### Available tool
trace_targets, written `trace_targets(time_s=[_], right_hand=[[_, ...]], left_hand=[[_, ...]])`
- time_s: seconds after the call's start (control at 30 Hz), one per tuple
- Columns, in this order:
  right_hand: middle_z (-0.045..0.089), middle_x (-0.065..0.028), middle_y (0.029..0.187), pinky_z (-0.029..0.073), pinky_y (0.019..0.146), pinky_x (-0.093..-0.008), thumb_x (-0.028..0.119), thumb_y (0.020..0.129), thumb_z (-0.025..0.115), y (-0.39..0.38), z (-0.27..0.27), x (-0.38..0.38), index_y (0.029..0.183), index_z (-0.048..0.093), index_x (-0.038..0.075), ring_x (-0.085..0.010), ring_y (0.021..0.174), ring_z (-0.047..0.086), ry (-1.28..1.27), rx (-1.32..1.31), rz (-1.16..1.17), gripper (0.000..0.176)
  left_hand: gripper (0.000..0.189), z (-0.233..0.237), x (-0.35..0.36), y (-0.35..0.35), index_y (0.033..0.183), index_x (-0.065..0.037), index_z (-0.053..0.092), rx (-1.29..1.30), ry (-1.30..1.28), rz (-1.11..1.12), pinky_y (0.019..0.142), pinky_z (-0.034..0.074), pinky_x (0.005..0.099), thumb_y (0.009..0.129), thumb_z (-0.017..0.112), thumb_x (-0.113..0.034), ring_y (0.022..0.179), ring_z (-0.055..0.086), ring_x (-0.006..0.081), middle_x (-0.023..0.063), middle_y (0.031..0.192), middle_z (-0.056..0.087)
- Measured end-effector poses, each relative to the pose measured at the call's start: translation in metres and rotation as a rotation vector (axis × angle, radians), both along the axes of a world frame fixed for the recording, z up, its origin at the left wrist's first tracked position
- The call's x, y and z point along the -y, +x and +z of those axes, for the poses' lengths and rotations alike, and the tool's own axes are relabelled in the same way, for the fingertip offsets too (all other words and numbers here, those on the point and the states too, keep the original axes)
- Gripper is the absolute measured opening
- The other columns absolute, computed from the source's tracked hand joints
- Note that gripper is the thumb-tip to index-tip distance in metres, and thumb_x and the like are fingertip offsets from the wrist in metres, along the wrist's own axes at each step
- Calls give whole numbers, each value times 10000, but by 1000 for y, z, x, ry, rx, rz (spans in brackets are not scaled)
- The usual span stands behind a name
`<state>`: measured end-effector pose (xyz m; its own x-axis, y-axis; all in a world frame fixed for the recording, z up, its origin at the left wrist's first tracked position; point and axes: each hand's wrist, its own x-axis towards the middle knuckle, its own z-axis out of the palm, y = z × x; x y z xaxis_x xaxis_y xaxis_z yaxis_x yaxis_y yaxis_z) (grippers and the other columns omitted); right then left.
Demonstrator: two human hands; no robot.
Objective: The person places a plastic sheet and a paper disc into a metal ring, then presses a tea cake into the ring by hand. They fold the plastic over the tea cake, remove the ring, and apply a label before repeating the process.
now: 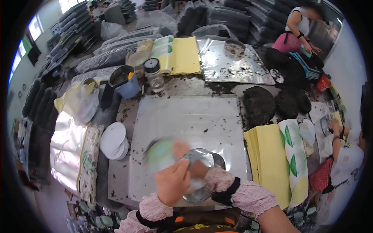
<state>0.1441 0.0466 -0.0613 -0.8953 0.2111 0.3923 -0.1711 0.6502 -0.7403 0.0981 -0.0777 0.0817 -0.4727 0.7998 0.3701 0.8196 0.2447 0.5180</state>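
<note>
My left hand (171, 185) is closed in a fist near the front of the white tray (186, 110), against a shiny round metal piece (202, 152). What its fingers hold is hidden. My right hand (199, 170) crosses just beside it, smeared by motion, so its grip does not show. A blurred round green and white disc (160, 153) lies or moves just left of a smeared patch of fingers. A second shiny round metal form (199, 195) shows below my right hand. Dark crumbs are scattered over the tray.
White discs (114, 140) are stacked left of the tray. Yellow sheets (267, 163) and printed wrappers (293, 161) lie right. Behind stand dark round cakes (258, 105), a clear jar (155, 79) and a blue cup (127, 83). Two people work at the right side.
</note>
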Motion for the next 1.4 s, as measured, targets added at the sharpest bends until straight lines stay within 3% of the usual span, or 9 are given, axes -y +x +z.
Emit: trace_targets(time_s=[0.03,0.13,0.2,0.3,0.5,0.8,1.13,1.23,1.4], right_hand=[[520,-211,1345,408,1052,-437,169,800,681,-3,-7,25,1261,535,-30,-385,1248,499,-262,19,343,523],[614,-139,1201,481,958,-403,131,778,687,3,4,47,1149,604,11,-333,1129,583,99,333,416,399],[618,-145,1178,511,900,-414,112,721,715,18,45,14,1121,635,57,-321,1086,604,405,177,208,412],[595,-157,1251,476,967,-423,186,739,753,67,63,-20,1139,632,67,-332,1201,556,329,72,-48,435],[296,-335,1494,364,1107,-489,429,707,852,160,48,8,1346,572,99,-475,1365,369,-26,307,-275,773],[281,-374,1483,387,1083,-490,304,697,873,138,22,36,853,606,56,-524,1345,369,1,203,-357,397],[286,-385,1472,483,979,-458,318,698,872,127,21,41,843,609,82,-505,1237,502,41,198,-332,382],[290,-381,1473,485,981,-452,304,695,872,125,21,42,837,609,78,-504,1234,509,25,202,-322,375],[299,-368,1483,487,989,-448,253,702,860,132,25,37,870,649,101,-471,1246,519,-61,216,-270,310]], left_hand=[[250,0,12,-1,993,-47,725,6,-33,71,642,564,325,745,708,-32,741,713,279,135,905,728],[184,-12,38,-16,970,-23,719,126,-57,218,643,561,313,787,711,-45,728,715,263,149,894,726],[142,-64,43,-34,943,-8,718,345,-32,281,654,557,305,809,720,-57,719,711,246,150,877,723],[195,-121,57,-65,991,0,713,837,89,192,689,561,314,825,718,-102,753,698,285,136,886,714],[159,-73,144,-146,817,-142,730,71,-500,-572,805,475,333,722,844,-200,859,599,210,7,856,646],[201,-97,157,-136,783,-172,682,153,-549,-619,821,406,374,694,833,-271,918,562,223,-22,912,620],[235,-92,154,-137,872,-162,686,-38,-500,-753,804,449,375,685,816,-223,929,595,241,11,905,637],[269,-25,142,-129,894,-149,688,-174,-148,-390,811,465,372,677,818,-239,932,604,240,18,934,659],[206,-98,165,-150,841,-163,700,143,-523,-733,795,462,371,696,819,-249,895,593,233,-13,885,668]])
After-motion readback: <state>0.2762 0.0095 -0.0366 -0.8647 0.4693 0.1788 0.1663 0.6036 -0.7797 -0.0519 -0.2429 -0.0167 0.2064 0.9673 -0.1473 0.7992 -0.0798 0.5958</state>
